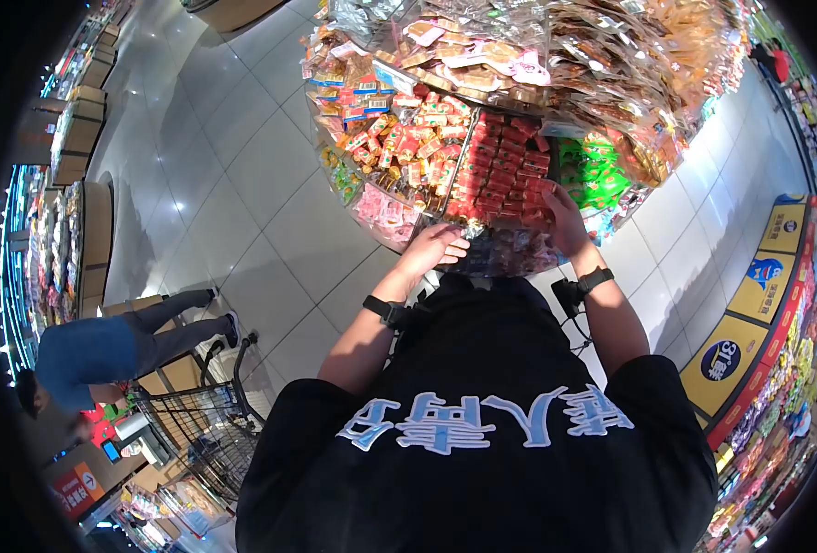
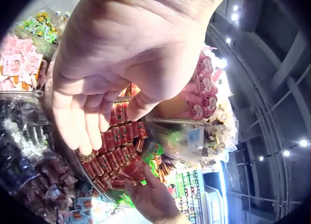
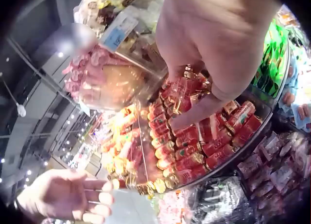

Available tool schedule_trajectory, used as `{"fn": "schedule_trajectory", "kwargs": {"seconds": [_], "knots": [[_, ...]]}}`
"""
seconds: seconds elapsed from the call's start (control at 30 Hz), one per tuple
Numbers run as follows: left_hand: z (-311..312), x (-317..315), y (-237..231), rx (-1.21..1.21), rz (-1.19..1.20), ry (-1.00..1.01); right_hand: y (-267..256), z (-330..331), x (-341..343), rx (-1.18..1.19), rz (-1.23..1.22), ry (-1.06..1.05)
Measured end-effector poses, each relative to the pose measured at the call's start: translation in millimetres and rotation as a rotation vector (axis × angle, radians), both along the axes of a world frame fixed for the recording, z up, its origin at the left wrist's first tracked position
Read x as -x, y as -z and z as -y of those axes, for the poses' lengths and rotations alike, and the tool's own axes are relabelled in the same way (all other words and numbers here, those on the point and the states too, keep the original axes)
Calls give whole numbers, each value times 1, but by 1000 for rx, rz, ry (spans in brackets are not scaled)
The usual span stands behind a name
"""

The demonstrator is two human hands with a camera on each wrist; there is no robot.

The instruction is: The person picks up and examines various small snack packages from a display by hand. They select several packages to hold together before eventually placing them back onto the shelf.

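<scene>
Rolls of red-wrapped candy (image 1: 496, 170) with gold ends lie in packed rows in one compartment of a round display bin. At the right side of this compartment, my right hand (image 1: 567, 221) reaches in. In the right wrist view, the thumb and fingers of my right hand (image 3: 218, 54) curl round some red candy rolls (image 3: 182, 95); the palm hides part of them. My left hand (image 1: 436, 247) hovers by the bin's near rim, fingers loosely extended and holding nothing. The left wrist view shows my left hand (image 2: 121, 59) palm-on above the rows.
Yellow-and-red candies (image 1: 408, 147) fill the neighbouring compartment; green packets (image 1: 593, 170) lie to the right. Bagged snacks (image 1: 611, 74) are heaped higher at the back. A black shopping cart (image 1: 201, 415) and a bending person (image 1: 95, 350) are at left, and a yellow-panelled shelf (image 1: 735, 355) is at right.
</scene>
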State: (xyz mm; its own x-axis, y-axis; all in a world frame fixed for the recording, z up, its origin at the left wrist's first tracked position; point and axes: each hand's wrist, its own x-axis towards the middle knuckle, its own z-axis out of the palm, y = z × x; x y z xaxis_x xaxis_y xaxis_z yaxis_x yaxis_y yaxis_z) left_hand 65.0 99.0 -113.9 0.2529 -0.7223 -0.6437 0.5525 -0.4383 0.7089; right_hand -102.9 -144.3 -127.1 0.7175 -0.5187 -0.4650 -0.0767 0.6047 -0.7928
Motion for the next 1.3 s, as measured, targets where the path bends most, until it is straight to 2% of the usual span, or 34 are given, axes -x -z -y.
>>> {"fn": "schedule_trajectory", "kwargs": {"seconds": [0.07,0.13,0.2,0.3,0.33,0.43,0.47,0.57,0.6,0.73,0.97,1.07,1.17,1.23,1.3], "knots": [[12,5,-7,-6,13,7,-5,7,2,-117,56,-23],[26,11,-7,11,12,20,-36,-3,-4,-105,119,-16],[47,21,-18,75,-122,-77,-46,-15,-14,-67,205,-1],[82,37,-31,273,-391,-175,-51,-27,-26,576,186,-142],[94,42,-27,447,-486,-212,-73,-35,-24,339,83,-188],[114,46,-28,748,-647,-261,-86,-30,-24,1466,198,-283],[119,62,-32,580,-506,-527,-87,-27,-19,1426,221,-351],[124,78,-24,551,-484,-593,-93,-16,-2,1379,326,-425],[129,86,-35,470,-468,-631,-97,-12,5,1426,306,-448],[140,110,-48,348,-531,-641,-92,1,26,1444,122,-563],[164,137,-32,504,-420,-738,-103,23,50,1385,189,-558],[166,142,-54,504,-451,-686,-119,33,58,1363,236,-533],[163,140,-49,538,-463,-622,-129,39,61,1332,224,-513],[156,140,-62,574,-439,-559,-135,40,64,1316,215,-501],[156,144,-71,562,-427,-579,-137,42,65,1289,226,-489]]}}
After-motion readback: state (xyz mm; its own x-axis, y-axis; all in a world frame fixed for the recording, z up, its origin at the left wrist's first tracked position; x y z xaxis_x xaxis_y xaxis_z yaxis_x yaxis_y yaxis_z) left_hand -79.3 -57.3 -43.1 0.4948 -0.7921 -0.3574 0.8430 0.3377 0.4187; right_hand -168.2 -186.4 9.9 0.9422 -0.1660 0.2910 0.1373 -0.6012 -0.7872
